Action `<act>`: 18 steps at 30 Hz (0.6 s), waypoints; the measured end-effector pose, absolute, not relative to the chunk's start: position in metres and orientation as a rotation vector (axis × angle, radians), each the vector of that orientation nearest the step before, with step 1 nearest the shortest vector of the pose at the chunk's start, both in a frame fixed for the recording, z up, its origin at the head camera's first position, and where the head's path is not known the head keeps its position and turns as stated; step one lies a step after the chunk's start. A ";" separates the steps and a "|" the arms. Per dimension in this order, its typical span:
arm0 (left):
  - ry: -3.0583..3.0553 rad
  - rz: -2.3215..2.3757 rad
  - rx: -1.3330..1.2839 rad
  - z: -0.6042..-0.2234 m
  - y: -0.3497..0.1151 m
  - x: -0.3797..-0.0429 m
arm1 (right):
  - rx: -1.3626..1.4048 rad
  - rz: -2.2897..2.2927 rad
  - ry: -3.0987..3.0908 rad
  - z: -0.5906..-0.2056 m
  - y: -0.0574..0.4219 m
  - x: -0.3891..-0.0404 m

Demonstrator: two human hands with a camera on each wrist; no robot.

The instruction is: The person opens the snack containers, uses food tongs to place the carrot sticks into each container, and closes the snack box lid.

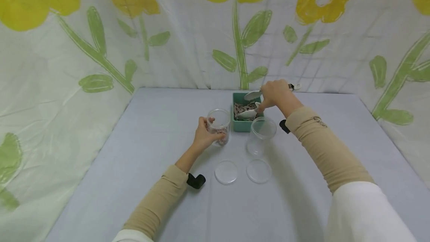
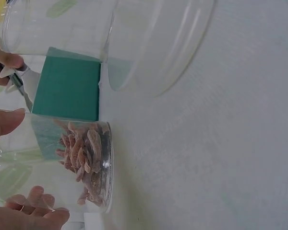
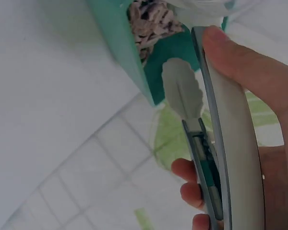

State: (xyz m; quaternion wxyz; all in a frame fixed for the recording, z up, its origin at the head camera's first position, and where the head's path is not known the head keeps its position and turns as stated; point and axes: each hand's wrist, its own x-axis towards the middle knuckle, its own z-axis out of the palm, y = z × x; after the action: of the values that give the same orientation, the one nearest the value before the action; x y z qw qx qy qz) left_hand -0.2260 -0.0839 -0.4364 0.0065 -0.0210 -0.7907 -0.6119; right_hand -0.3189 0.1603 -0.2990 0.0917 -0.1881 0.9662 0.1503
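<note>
My left hand (image 1: 203,136) grips a clear jar (image 1: 220,120) round its side. Brown, shrivelled strips (image 2: 81,151) lie in the jar's bottom. Right of it, my right hand (image 1: 276,93) holds a pair of tongs (image 3: 237,139) with white scalloped heads. The tongs' arms are spread apart. One head is down by the strips in a green box (image 1: 242,126), and the other is above the box's far part. Nothing is visible between the heads. More brown strips (image 3: 153,24) cover part of the box's floor.
A second clear jar (image 1: 263,139), with nothing visible inside, stands in front of the box. Two clear round lids (image 1: 226,172) lie flat side by side nearer to me. The white table (image 1: 161,141) meets a flower-printed curtain (image 1: 188,40) behind the box.
</note>
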 end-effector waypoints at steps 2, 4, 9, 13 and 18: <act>-2.477 -1.917 -0.067 -0.436 -0.084 -0.226 | -0.547 0.426 2.863 -0.295 0.159 -0.320; -2.482 -1.913 -0.068 -0.435 -0.084 -0.226 | -0.530 0.413 2.841 -0.294 0.158 -0.320; -2.495 -1.897 -0.063 -0.438 -0.085 -0.226 | -0.585 0.464 2.777 -0.302 0.151 -0.323; -2.492 -1.908 -0.070 -0.438 -0.085 -0.226 | -0.553 0.459 2.783 -0.309 0.148 -0.326; -2.488 -1.902 -0.078 -0.437 -0.085 -0.227 | -0.501 0.345 2.783 -0.313 0.153 -0.327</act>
State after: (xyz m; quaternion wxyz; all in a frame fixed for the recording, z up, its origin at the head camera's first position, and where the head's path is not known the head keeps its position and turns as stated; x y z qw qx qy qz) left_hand -0.2271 -0.0848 -0.4371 0.0044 -0.0250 -0.7941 -0.6072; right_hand -0.3268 0.1535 -0.3130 0.1457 -0.1738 0.9665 0.1199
